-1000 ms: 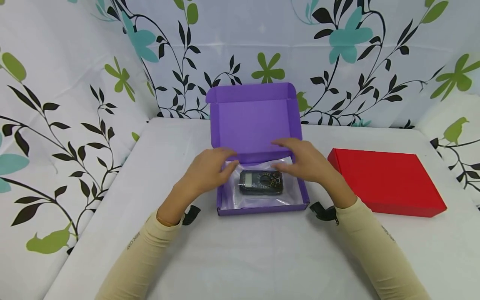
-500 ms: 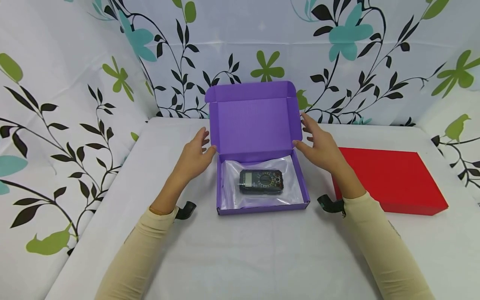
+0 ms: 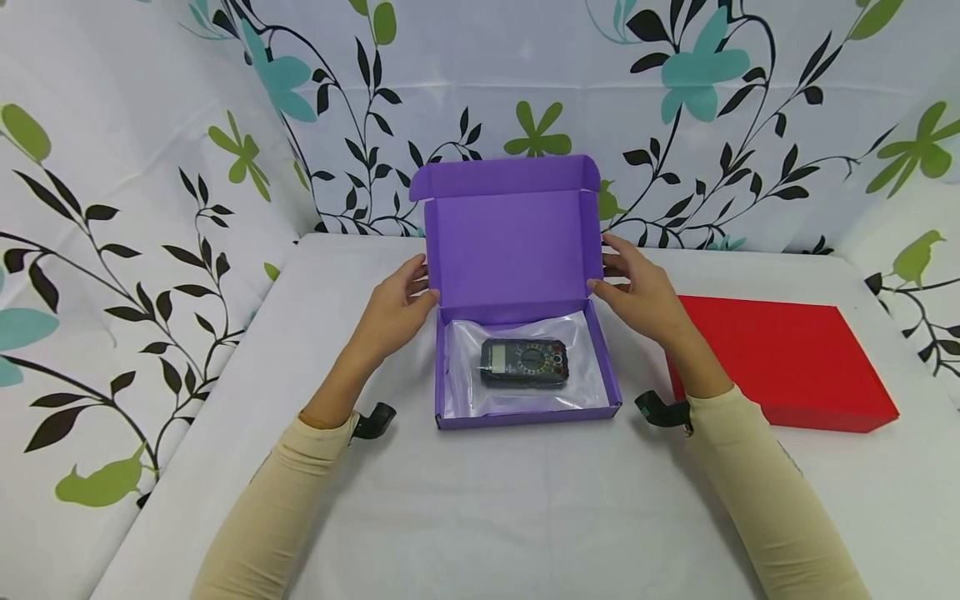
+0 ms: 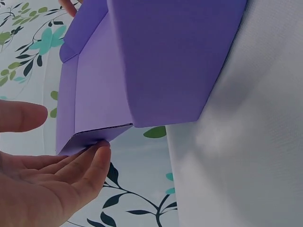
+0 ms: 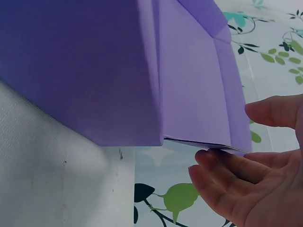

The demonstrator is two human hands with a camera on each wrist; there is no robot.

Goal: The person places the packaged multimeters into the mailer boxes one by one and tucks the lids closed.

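A purple cardboard box (image 3: 528,417) stands on the table with its lid (image 3: 513,250) raised. Inside, a dark multimeter (image 3: 523,363) lies on a clear plastic bag (image 3: 581,392). My left hand (image 3: 392,312) is at the lid's left side; in the left wrist view its fingertips touch the side flap (image 4: 92,137) from outside, thumb held apart. On the opposite side my right hand (image 3: 641,296) mirrors it, its fingers (image 5: 232,163) touching the right flap and the thumb away from the cardboard.
To the right lies a shut red box (image 3: 780,362), partly behind my right forearm. White cloth covers the table (image 3: 495,508). A leaf-patterned curtain (image 3: 480,75) hangs behind and at both sides.
Both hands have gone from over the multimeter outward to the sides of the lid. Since then the lid has tilted up slightly. The multimeter and the red box stay put.
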